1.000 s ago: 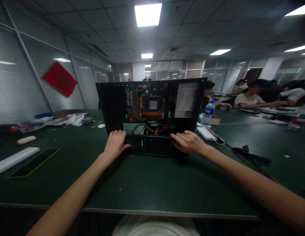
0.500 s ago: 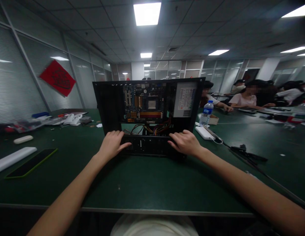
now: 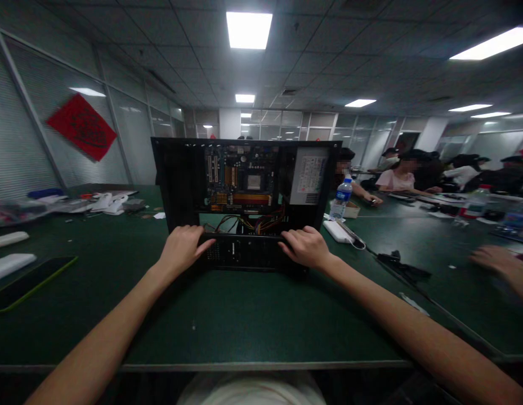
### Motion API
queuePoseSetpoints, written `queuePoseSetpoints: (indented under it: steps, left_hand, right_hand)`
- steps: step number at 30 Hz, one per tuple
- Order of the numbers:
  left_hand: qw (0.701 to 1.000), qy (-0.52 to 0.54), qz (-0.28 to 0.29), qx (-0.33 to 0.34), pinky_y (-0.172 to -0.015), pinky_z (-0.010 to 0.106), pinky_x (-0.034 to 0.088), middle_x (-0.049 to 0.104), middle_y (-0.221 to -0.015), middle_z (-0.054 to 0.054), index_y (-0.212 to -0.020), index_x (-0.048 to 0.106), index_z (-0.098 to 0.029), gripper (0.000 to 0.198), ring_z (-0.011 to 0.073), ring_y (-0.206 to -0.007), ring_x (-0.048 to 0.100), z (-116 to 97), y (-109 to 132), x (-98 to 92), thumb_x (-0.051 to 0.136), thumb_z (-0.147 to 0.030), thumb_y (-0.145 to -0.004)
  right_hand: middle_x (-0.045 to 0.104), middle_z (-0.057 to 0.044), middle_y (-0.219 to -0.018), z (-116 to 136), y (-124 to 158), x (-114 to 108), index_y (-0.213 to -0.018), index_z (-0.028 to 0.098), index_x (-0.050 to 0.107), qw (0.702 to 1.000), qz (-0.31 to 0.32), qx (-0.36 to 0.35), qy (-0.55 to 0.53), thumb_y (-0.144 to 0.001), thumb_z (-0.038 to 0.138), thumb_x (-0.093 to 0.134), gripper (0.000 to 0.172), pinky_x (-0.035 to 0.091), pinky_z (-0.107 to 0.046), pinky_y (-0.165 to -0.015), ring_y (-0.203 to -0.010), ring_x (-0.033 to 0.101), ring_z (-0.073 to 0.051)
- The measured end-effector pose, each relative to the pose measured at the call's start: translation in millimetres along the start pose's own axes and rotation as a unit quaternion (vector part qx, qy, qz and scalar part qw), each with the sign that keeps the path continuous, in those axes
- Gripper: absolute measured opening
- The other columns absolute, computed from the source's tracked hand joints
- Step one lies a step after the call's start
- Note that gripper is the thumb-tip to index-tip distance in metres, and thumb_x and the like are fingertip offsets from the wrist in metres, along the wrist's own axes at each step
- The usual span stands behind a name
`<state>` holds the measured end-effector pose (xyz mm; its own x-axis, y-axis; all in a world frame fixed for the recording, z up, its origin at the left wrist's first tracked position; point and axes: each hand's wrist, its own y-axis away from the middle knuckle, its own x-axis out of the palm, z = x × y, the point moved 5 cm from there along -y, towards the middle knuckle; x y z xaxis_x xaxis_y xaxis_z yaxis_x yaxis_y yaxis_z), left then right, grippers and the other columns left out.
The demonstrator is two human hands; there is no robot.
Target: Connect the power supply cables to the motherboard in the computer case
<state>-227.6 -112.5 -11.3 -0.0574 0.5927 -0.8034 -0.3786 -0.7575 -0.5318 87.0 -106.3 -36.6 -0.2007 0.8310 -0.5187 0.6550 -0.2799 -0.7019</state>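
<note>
A black computer case stands upright on the green table, its open side facing me. Inside it are a motherboard, a silver power supply at the upper right and a bundle of coloured cables below the board. My left hand grips the lower front edge of the case at its left part, thumb on the near side. My right hand grips the same edge farther right. The fingertips of both hands are partly hidden behind the edge.
A water bottle and a white power bank stand right of the case, with black cables beyond. A phone lies left. Another person's hand rests at the far right; several people sit behind.
The view has turned slightly right, so the case and my hands appear a little farther left. Another person's hand has come into view at the right. My grip looks the same.
</note>
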Motion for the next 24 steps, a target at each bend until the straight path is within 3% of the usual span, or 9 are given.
queuePoseSetpoints:
  steps: [3, 5, 7, 10, 11, 13, 16, 20, 24]
  left_hand:
    - [1.000, 0.003, -0.014, 0.006, -0.076, 0.040, 0.046, 0.070, -0.089, 0.014, -0.093, 0.064, -0.015, 0.044, 0.0303, -0.084, 0.065, -0.2, 1.1, 0.1, 0.041, -0.052, -0.099]
    - [1.000, 0.013, -0.025, 0.008, -0.076, 0.040, 0.047, 0.070, -0.090, 0.014, -0.095, 0.064, -0.014, 0.042, 0.0300, -0.084, 0.065, -0.6, 3.0, -0.9, 0.043, -0.050, -0.099]
    - [0.999, 0.024, -0.032, 0.009, -0.077, 0.041, 0.047, 0.069, -0.091, 0.014, -0.096, 0.064, -0.014, 0.040, 0.0298, -0.084, 0.065, -0.8, 4.9, -1.6, 0.044, -0.049, -0.099]
    - [0.999, 0.031, -0.036, 0.012, -0.078, 0.041, 0.048, 0.069, -0.092, 0.014, -0.096, 0.064, -0.014, 0.039, 0.0299, -0.085, 0.065, -1.0, 6.5, -2.0, 0.044, -0.048, -0.099]
    - [0.999, 0.032, -0.036, 0.013, -0.079, 0.041, 0.048, 0.069, -0.093, 0.014, -0.097, 0.064, -0.014, 0.039, 0.0299, -0.085, 0.065, -1.3, 6.6, -2.3, 0.044, -0.048, -0.099]
    - [0.999, 0.033, -0.031, 0.016, -0.080, 0.042, 0.049, 0.069, -0.094, 0.015, -0.098, 0.064, -0.013, 0.039, 0.0300, -0.086, 0.065, -2.0, 6.1, -3.0, 0.044, -0.047, -0.099]
    - [0.999, 0.024, -0.021, 0.015, -0.079, 0.042, 0.049, 0.068, -0.092, 0.015, -0.098, 0.064, -0.013, 0.040, 0.0306, -0.085, 0.065, -3.3, 4.5, -4.3, 0.044, -0.048, -0.099]
    - [1.000, 0.011, -0.019, 0.015, -0.079, 0.043, 0.048, 0.068, -0.092, 0.015, -0.098, 0.063, -0.013, 0.042, 0.0313, -0.086, 0.064, -4.7, 2.9, -4.7, 0.042, -0.050, -0.099]
    - [1.000, 0.015, -0.015, 0.017, -0.079, 0.042, 0.048, 0.068, -0.093, 0.015, -0.098, 0.063, -0.013, 0.041, 0.0308, -0.086, 0.064, -4.2, 3.6, -4.0, 0.043, -0.050, -0.098]
  right_hand:
    - [0.074, -0.013, -0.099, -1.4, -2.3, -12.8, -0.106, 0.013, 0.069, 0.989, -0.026, -0.005, -0.143, -0.099, 0.030, 0.052, 0.025, 0.043, -0.036, -0.075, -0.082, 0.067, -0.021]
    - [0.072, -0.014, -0.112, -7.7, 4.2, -29.7, -0.106, 0.017, 0.068, 0.950, -0.052, 0.028, -0.307, -0.097, 0.029, 0.054, 0.021, 0.048, -0.038, -0.082, -0.099, 0.067, -0.024]
    - [0.072, -0.011, -0.094, -20.4, 26.1, -45.7, -0.088, 0.020, 0.068, 0.868, -0.075, 0.116, -0.477, -0.097, 0.034, 0.054, 0.022, 0.052, -0.038, -0.076, -0.089, 0.067, -0.023]
    - [0.046, -0.001, -0.047, -40.9, 93.7, -56.8, -0.053, 0.020, 0.050, 0.679, -0.075, 0.314, -0.660, -0.099, 0.051, 0.043, 0.056, 0.041, -0.030, -0.047, -0.044, 0.049, -0.014]
    - [0.041, 0.000, -0.044, -46.0, 122.9, -57.4, -0.048, 0.020, 0.046, 0.632, -0.050, 0.398, -0.663, -0.097, 0.055, 0.047, 0.060, 0.038, -0.029, -0.044, -0.039, 0.044, -0.013]
    - [0.030, 0.003, -0.037, -55.6, 180.0, -64.9, -0.039, 0.019, 0.039, 0.582, -0.040, 0.551, -0.596, -0.087, 0.059, 0.062, 0.067, 0.025, -0.024, -0.035, -0.032, 0.032, -0.008]
    - [0.030, 0.004, -0.039, -55.2, 227.5, -82.4, -0.039, 0.018, 0.039, 0.540, -0.068, 0.655, -0.525, -0.074, 0.063, 0.076, 0.067, 0.018, -0.021, -0.034, -0.033, 0.030, -0.005]
    - [0.031, 0.004, -0.039, -41.5, 233.7, -95.0, -0.040, 0.018, 0.040, 0.518, -0.064, 0.674, -0.522, -0.075, 0.063, 0.075, 0.067, 0.020, -0.020, -0.034, -0.034, 0.031, -0.005]
    - [0.032, 0.004, -0.038, -58.2, 244.4, -102.4, -0.040, 0.020, 0.039, 0.495, -0.089, 0.686, -0.525, -0.078, 0.054, 0.076, 0.063, 0.022, -0.022, -0.032, -0.032, 0.028, -0.005]
